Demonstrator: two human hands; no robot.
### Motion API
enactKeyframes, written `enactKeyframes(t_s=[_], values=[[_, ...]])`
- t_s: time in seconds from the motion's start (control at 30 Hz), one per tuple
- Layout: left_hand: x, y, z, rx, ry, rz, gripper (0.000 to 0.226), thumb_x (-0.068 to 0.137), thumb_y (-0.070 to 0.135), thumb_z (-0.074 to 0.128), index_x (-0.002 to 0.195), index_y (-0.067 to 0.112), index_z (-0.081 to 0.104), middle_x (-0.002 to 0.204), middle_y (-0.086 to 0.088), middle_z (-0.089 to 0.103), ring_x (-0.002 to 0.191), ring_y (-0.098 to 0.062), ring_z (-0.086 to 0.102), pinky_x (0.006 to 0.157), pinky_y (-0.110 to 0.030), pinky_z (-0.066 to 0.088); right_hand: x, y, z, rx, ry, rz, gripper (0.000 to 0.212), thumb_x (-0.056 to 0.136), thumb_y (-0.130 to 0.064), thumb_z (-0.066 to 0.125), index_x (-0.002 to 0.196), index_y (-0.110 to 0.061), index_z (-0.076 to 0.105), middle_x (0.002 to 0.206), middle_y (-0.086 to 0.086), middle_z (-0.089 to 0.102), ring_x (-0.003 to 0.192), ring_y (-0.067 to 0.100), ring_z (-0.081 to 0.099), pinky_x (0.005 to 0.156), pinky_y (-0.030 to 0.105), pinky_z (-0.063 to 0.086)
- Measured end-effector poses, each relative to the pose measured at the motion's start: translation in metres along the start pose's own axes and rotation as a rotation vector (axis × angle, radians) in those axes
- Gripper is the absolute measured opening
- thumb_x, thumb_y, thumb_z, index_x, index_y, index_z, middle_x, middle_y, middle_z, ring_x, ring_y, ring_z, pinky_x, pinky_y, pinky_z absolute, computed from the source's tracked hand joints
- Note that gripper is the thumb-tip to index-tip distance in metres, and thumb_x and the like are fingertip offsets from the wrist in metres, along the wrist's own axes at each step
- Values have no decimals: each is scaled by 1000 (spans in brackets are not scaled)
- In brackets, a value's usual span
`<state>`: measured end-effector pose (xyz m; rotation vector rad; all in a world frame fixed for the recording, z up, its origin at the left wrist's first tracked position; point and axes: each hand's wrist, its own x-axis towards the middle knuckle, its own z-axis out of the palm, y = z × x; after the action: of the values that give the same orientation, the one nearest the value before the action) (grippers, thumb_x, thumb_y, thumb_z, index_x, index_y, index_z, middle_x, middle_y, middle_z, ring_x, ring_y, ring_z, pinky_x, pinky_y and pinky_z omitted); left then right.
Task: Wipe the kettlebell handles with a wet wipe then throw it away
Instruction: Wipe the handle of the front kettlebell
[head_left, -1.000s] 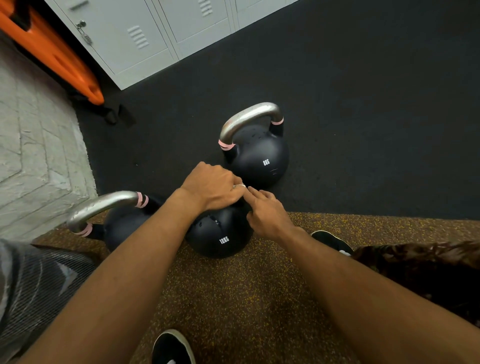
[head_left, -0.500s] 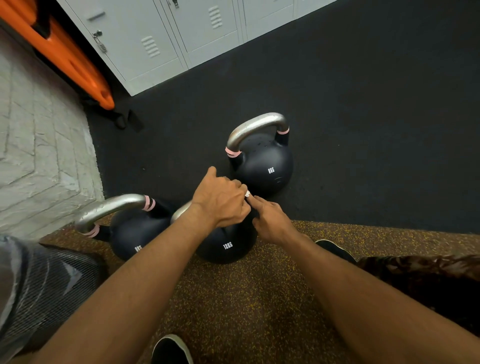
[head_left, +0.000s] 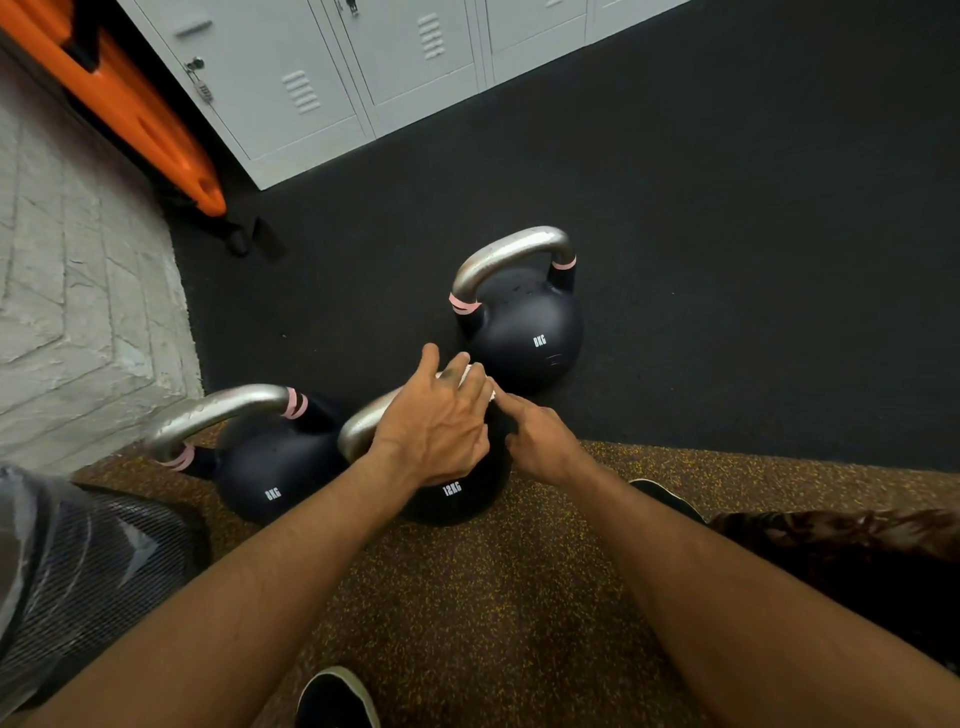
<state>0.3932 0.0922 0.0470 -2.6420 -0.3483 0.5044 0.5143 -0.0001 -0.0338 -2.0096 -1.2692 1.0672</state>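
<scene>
Three black kettlebells with bare steel handles stand on the floor. An 8KG kettlebell is farthest away, and another 8KG kettlebell is at the left. The 12KG kettlebell stands between them, closest to me. My left hand lies over the 12KG bell's handle, thumb raised. Its fingers curl over a white wet wipe that peeks out at the fingertips. My right hand is just to the right. Its index finger points at the wipe's corner and touches it, the other fingers are tucked, and the thumb is hidden.
A mesh bin with a clear liner sits at the lower left. Grey lockers line the far wall, with an orange board leaning by the white brick wall. My shoes rest on speckled brown flooring beside a black mat.
My left hand has loosened from a tight fist on the 12KG handle, its thumb has lifted, and more of the wipe and handle show. The right hand stays beside it.
</scene>
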Motion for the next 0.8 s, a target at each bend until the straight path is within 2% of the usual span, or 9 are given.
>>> enactKeyframes(t_s=[0.1, 0.17, 0.23, 0.3, 0.4, 0.53, 0.6, 0.67, 0.8], values=[[6, -1, -6, -22, -6, 2, 65, 100, 47, 21, 147, 7, 41, 153, -17, 42, 142, -31, 38, 111, -58, 21, 1, 2, -2, 47, 31, 10, 74, 94, 0, 47, 155, -35, 23, 154, 0, 38, 135, 26, 43, 108, 45, 43], [2, -4, -3, -41, -3, 25, 66, 101, 47, 20, 152, 8, 33, 160, -16, 32, 147, -30, 31, 115, -59, 18, -3, -1, -2, 47, 150, 25, 70, 93, -1, 47, 155, -24, 26, 158, 1, 34, 141, 23, 37, 115, 37, 34], [-7, -9, 2, -78, 46, 44, 67, 99, 46, 19, 155, 10, 30, 163, -14, 27, 150, -27, 26, 117, -62, 17, -9, -8, -1, 34, 270, -29, 67, 93, -4, 46, 155, -21, 28, 158, 0, 34, 142, 21, 35, 116, 34, 31], [-16, -13, 5, -183, 93, 16, 68, 96, 45, 22, 155, 11, 30, 163, -13, 26, 151, -23, 26, 118, -61, 18, -16, -18, 3, 50, 289, -108, 65, 95, -7, 44, 155, -22, 27, 159, -2, 33, 142, 17, 32, 116, 32, 28], [-28, -17, 4, -291, 158, -60, 63, 95, 42, 27, 148, 11, 40, 162, -15, 27, 149, -25, 29, 118, -60, 22, -16, -25, 13, -23, 282, -157, 61, 97, -13, 41, 156, -21, 26, 160, 0, 32, 145, 18, 28, 120, 39, 26], [-53, -17, 9, -211, 158, -89, 61, 97, 48, 32, 140, 10, 52, 156, -15, 41, 140, -29, 43, 110, -60, 31, -21, -26, 20, -265, 315, -99, 62, 95, -27, 36, 155, -23, 22, 163, 4, 22, 147, 27, 20, 118, 49, 26], [-64, -14, 14, -173, 106, -81, 64, 98, 51, 30, 142, 9, 50, 155, -14, 42, 139, -31, 44, 107, -60, 33, -25, -30, 18, -344, 361, -71, 58, 95, -29, 40, 152, -21, 30, 161, 8, 20, 141, 30, 22, 113, 48, 32], [-68, -12, 18, -167, 80, -86, 64, 99, 52, 30, 143, 9, 50, 156, -14, 39, 140, -32, 42, 106, -60, 33, -27, -34, 17, -320, 360, -79, 55, 96, -28, 42, 150, -17, 34, 153, 9, 30, 135, 28, 29, 108, 47, 38], [-67, -12, 17, -216, 107, -136, 63, 99, 52, 31, 143, 11, 50, 152, -12, 47, 137, -29, 47, 107, -58, 35, -26, -40, 14, -112, 294, -122, 66, 96, -22, 42, 157, -19, 17, 136, 7, 48, 118, 22, 45, 100, 39, 43]])
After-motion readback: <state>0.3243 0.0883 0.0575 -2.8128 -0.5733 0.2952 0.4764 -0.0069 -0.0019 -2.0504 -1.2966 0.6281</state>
